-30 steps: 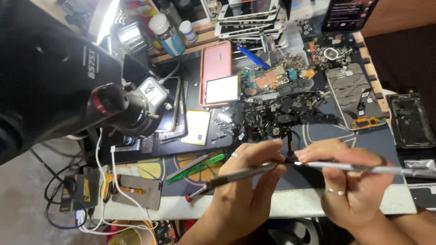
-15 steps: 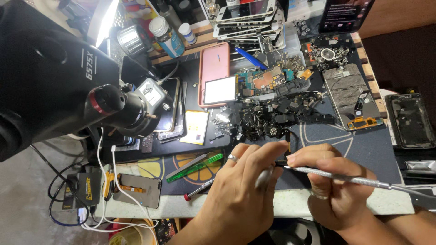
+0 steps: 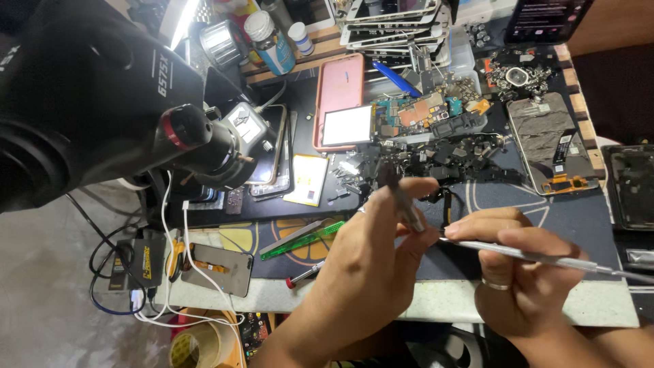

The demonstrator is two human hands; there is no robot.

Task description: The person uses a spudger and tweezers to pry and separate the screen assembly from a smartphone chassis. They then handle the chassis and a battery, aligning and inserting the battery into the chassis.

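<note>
Cluttered phone-repair bench with a dark blue work mat (image 3: 545,218) on a pale speckled tabletop edge (image 3: 436,303); black microscope body with red-ringed eyepiece (image 3: 102,116) looms at left; pink phone case lying flat (image 3: 338,88) and an opened phone chassis, grey with orange flex strips (image 3: 548,146), sit beyond a heap of small black and metal phone parts (image 3: 436,160); green-handled tweezers (image 3: 303,240) and a small red-tipped screwdriver (image 3: 304,274) lie near the front edge; left hand (image 3: 371,259) is closed around a thin dark metal tool (image 3: 402,197), pinched between thumb and fingers, tip up over the mat; right hand (image 3: 518,272), ring on one finger, grips a long silver metal probe (image 3: 545,259) pointing left, its tip touching or just beside the left fingers; whether a small part sits between the tips I cannot tell; risk: the probe tip looks likely to slip into the left fingers, or flick a loose piece into the heap where it would be lost, since both tools meet in mid-air unsupported.
</note>
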